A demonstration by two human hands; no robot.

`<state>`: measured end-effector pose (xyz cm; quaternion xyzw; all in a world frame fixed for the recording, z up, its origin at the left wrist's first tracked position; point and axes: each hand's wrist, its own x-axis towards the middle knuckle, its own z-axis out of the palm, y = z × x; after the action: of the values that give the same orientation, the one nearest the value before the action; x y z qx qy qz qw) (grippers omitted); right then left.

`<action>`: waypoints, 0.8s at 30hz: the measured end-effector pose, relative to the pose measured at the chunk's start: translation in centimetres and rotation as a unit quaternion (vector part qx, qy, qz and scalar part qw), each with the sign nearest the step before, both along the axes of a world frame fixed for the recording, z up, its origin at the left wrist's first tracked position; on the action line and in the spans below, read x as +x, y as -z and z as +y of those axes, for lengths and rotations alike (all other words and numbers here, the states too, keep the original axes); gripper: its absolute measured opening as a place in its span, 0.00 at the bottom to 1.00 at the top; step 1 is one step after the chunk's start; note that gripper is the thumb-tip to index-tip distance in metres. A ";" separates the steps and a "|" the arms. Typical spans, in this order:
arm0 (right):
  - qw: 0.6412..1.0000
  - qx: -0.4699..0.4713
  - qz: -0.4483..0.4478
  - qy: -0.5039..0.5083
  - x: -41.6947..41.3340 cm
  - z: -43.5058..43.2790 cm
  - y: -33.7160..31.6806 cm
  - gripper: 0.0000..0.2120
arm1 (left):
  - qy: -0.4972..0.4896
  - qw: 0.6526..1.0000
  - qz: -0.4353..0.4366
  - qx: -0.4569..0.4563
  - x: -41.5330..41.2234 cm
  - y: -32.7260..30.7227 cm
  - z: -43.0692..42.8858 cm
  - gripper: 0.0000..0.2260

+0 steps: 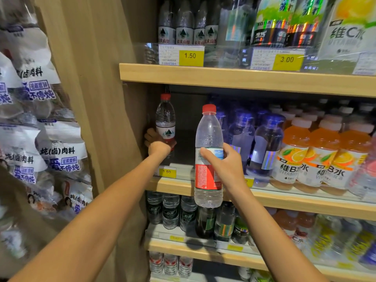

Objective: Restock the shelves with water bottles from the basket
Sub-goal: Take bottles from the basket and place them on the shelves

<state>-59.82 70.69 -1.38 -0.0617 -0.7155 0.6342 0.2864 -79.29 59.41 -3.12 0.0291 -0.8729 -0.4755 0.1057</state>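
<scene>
My left hand (157, 144) reaches deep into the left end of the middle shelf (264, 197) and grips the lower half of an upright red-capped water bottle (165, 119). My right hand (225, 165) holds a second red-capped water bottle (208, 139) upright in front of that shelf, fingers wrapped around its red and white label. A dark empty gap lies between the two bottles. The basket is out of view.
Blue-capped bottles (264, 143) and orange vitamin drinks (317, 155) fill the middle shelf to the right. Water bottles (185, 23) stand on the shelf above, more bottles (171, 210) on the shelves below. A wooden side panel (109, 119) and hanging snack bags (40, 139) are at left.
</scene>
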 end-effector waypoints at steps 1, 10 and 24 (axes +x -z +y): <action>1.000 0.007 0.001 0.002 0.1 0.1 0.2 0.09 | 0.010 1.000 -0.004 0.014 -0.6 0.4 -0.1 0.38; 1.000 0.016 -0.007 0.007 1.0 0.5 1.1 0.11 | 0.030 0.997 0.066 -0.018 -3.4 -0.1 -0.3 0.27; 0.999 0.029 -0.013 0.029 0.3 0.6 0.8 0.12 | -0.015 0.993 0.090 -0.079 -5.5 0.5 -0.8 0.17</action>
<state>-59.49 71.28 -2.21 -0.0827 -0.7353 0.6036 0.2969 -84.84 58.65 -3.61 -0.0095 -0.8942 -0.4037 0.1931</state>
